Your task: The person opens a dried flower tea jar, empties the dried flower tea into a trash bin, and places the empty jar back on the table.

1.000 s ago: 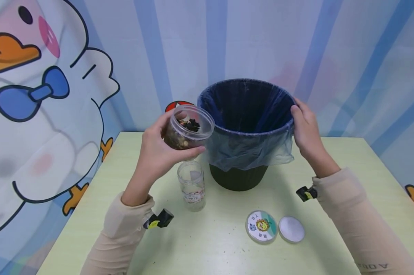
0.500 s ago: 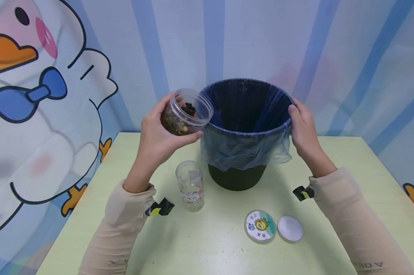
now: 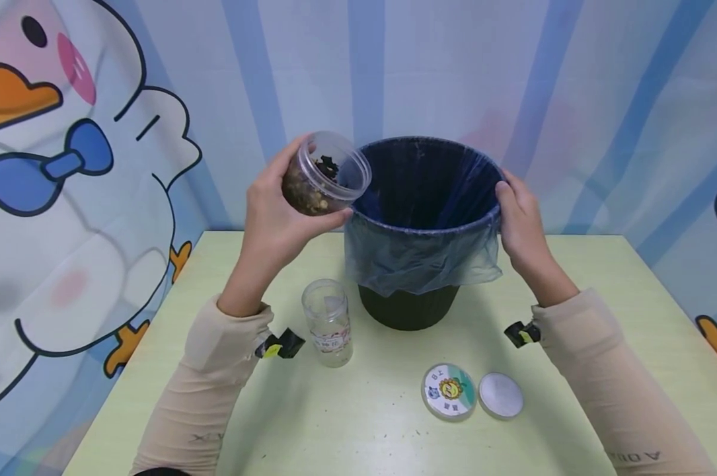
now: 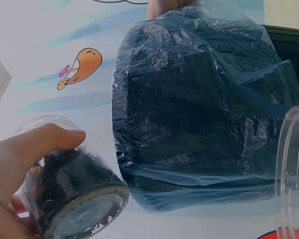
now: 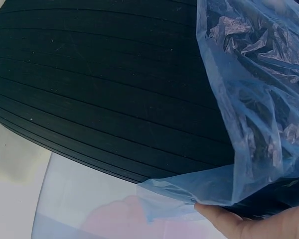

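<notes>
My left hand [image 3: 275, 211] grips a clear plastic jar [image 3: 319, 175] partly filled with dark dried bits. Tilted to the right, the jar has its mouth beside the left rim of a black trash can [image 3: 408, 311]. A blue plastic bag [image 3: 423, 261] lines the can and folds down over its outside. On the opposite side, my right hand [image 3: 521, 221] holds the can's rim, thumb over the bag. The left wrist view shows the jar's base [image 4: 87, 214] with the thumb across its side. In the right wrist view, the fingers [image 5: 224, 219] press the bag at the rim.
An open clear jar [image 3: 328, 324] with a label stands left of the can. Two round lids, one printed with a sunflower [image 3: 449, 391] and one plain white [image 3: 501, 395], lie in front on the table. Dark specks are scattered nearby. A printed curtain hangs behind.
My left hand has raised the jar and tipped it further toward the can. My right hand keeps its hold on the rim.
</notes>
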`<move>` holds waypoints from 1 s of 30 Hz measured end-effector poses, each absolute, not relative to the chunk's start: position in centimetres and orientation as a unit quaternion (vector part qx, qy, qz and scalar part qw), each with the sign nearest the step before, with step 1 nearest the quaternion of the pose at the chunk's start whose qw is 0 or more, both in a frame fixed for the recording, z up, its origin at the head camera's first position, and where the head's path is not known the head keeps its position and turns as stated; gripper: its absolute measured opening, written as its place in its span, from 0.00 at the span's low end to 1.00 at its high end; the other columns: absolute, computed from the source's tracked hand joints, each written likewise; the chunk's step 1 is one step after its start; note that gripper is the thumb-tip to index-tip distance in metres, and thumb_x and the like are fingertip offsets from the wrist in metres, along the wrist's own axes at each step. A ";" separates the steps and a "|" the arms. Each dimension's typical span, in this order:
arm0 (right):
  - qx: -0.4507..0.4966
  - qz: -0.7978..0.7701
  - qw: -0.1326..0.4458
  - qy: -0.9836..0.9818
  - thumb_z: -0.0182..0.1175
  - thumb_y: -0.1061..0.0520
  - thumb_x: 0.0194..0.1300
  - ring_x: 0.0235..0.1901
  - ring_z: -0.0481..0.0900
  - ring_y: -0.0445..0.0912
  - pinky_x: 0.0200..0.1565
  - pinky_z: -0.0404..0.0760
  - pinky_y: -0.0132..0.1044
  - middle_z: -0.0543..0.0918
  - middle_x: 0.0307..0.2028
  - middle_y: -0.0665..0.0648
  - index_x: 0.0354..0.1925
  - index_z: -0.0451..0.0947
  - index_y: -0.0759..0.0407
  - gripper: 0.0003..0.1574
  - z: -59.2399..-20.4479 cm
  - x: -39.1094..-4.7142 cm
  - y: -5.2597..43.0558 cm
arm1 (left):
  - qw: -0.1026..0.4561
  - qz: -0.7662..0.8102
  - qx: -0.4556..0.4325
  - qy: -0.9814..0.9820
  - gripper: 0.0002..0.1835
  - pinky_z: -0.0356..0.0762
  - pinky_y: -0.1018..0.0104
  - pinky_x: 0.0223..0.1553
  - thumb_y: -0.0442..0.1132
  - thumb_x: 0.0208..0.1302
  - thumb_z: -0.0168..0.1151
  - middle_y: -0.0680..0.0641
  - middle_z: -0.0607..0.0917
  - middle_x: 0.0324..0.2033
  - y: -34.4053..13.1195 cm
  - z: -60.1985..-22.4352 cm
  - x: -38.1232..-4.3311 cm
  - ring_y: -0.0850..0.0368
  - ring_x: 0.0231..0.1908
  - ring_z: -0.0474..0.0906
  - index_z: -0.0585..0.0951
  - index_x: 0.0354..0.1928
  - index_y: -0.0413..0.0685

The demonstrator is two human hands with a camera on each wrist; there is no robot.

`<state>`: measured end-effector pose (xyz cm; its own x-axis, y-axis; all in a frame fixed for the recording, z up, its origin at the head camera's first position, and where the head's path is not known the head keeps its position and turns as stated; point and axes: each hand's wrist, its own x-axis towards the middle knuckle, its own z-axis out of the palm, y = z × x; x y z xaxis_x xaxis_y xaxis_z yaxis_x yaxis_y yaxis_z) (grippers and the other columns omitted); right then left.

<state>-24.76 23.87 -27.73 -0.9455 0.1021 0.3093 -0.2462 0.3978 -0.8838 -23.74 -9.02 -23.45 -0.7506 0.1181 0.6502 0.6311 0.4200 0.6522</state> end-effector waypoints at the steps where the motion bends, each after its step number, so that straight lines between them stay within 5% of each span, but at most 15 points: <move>1: 0.043 0.546 0.158 -0.821 0.30 0.48 0.82 0.75 0.45 0.56 0.73 0.46 0.51 0.50 0.76 0.64 0.78 0.46 0.65 0.36 -27.7 -24.8 23.9 | 0.265 -0.481 -0.234 -0.802 0.49 0.72 0.59 0.60 0.38 0.44 0.83 0.50 0.75 0.64 -8.9 -23.3 -23.8 0.59 0.63 0.69 0.70 0.71 0.53; 30: 0.057 0.542 0.162 -0.823 0.29 0.47 0.82 0.76 0.45 0.55 0.73 0.45 0.51 0.49 0.76 0.63 0.78 0.46 0.65 0.36 -27.9 -24.8 24.0 | 0.309 -0.394 -0.276 -0.821 0.47 0.65 0.54 0.64 0.34 0.44 0.83 0.48 0.73 0.65 -6.5 -22.0 -25.6 0.53 0.66 0.63 0.72 0.70 0.54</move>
